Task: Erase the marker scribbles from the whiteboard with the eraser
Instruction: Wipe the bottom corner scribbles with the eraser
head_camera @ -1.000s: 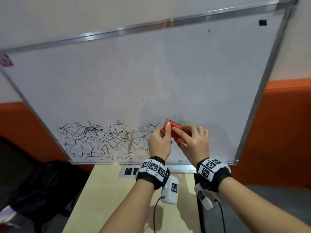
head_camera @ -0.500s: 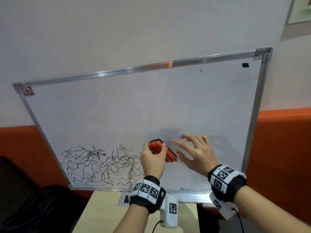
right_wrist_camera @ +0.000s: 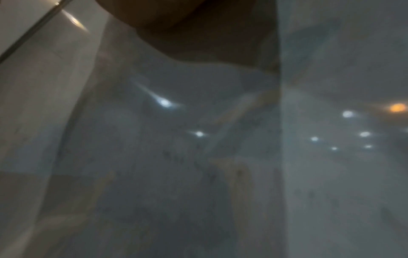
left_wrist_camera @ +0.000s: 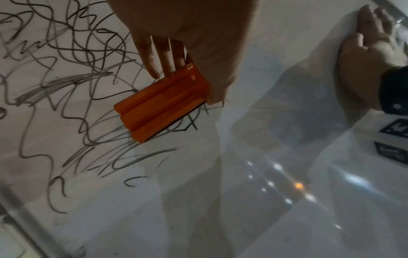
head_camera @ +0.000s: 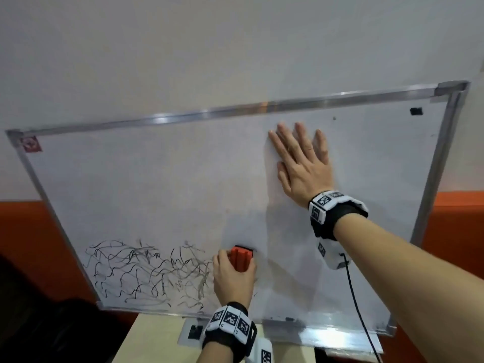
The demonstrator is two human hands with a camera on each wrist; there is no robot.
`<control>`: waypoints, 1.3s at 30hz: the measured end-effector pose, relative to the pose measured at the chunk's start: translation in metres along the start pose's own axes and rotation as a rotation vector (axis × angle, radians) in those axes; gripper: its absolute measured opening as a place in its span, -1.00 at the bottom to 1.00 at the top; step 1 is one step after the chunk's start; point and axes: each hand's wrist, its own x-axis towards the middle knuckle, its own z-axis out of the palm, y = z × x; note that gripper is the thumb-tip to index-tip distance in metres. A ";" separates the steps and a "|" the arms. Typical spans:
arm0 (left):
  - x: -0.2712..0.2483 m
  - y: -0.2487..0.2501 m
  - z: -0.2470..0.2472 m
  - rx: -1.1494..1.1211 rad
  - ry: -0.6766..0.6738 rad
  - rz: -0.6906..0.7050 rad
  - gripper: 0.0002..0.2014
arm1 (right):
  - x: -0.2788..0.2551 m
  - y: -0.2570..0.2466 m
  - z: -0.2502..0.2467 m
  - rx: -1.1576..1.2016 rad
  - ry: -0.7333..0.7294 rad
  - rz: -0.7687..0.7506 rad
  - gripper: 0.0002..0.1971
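A metal-framed whiteboard (head_camera: 157,184) leans against the wall. Black marker scribbles (head_camera: 146,273) fill its lower left part. My left hand (head_camera: 231,276) holds an orange eraser (head_camera: 240,258) with a dark felt face against the board at the right edge of the scribbles. In the left wrist view the eraser (left_wrist_camera: 162,104) lies flat on the board over scribbles (left_wrist_camera: 61,73), fingers along one side and thumb on the other. My right hand (head_camera: 301,158) presses flat on the bare upper right of the board, fingers spread. The right wrist view shows only blurred board surface (right_wrist_camera: 154,157).
The board stands on a light wooden table (head_camera: 157,341) with a white socket plate (head_camera: 192,334) behind the left wrist. An orange wall band (head_camera: 458,231) runs behind. A dark bag or chair (head_camera: 52,334) sits at lower left. A small black magnet (head_camera: 416,111) is at the board's top right.
My right hand let go of the eraser and moved up and right to press flat on the board. The left hand now holds the eraser alone, beside the scribbles.
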 end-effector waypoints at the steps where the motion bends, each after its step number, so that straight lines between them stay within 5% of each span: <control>1: 0.001 -0.006 0.002 0.000 0.004 -0.007 -0.55 | 0.000 -0.001 0.000 -0.003 0.006 0.010 -0.33; 14: -0.027 -0.035 0.035 -0.025 0.036 -0.117 -0.54 | 0.003 -0.004 -0.004 0.006 0.071 0.032 -0.40; 17: -0.029 -0.033 0.036 -0.035 0.055 -0.090 -0.54 | -0.009 -0.013 -0.001 0.098 0.100 -0.081 -0.42; 21: -0.033 -0.034 0.039 -0.074 0.088 -0.042 -0.54 | -0.061 -0.021 0.015 0.073 -0.081 -0.350 -0.39; 33: -0.010 -0.019 0.040 -0.096 0.217 0.169 -0.50 | -0.075 -0.017 0.026 0.014 -0.034 -0.350 -0.39; 39: -0.043 -0.074 0.051 0.018 -0.004 -0.042 -0.49 | -0.075 -0.017 0.025 -0.004 -0.029 -0.351 -0.38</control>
